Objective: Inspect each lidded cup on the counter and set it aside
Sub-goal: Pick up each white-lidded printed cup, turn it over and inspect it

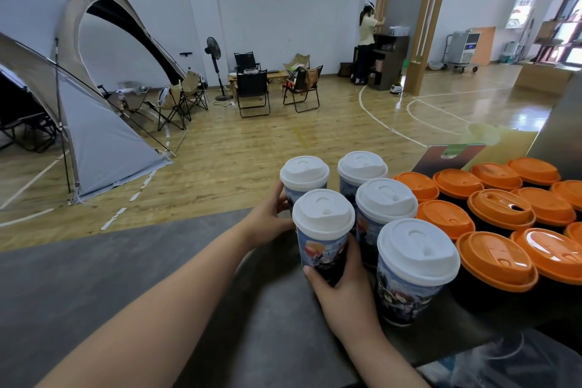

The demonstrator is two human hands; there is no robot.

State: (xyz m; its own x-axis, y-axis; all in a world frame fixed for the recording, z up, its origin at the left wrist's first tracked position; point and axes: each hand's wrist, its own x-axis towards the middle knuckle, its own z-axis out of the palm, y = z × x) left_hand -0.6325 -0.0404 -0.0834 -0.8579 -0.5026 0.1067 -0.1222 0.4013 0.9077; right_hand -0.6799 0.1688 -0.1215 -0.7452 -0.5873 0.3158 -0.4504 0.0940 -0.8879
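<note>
1. Five tall paper cups with white plastic lids (417,250) and blue printed sides stand upright in a tight cluster on the dark grey bench (141,287), near its far edge.
2. The right hand (345,293) grips the lower body of the near-left white-lidded cup (322,219). The thumb lies on its left side and the fingers curl round its right. The hand hides the cup's base.
3. The left hand (271,220) holds the far-left white-lidded cup (304,172), fingers curled against its left side.
4. Just right of the cluster, black cups with orange plastic lids (496,261) stand packed together.
5. Beyond the bench lies a wooden floor (252,151) with a grey dome tent (94,123), black folding chairs (253,91), a standing fan (214,50) and a person standing at a dark cabinet (367,41).
</note>
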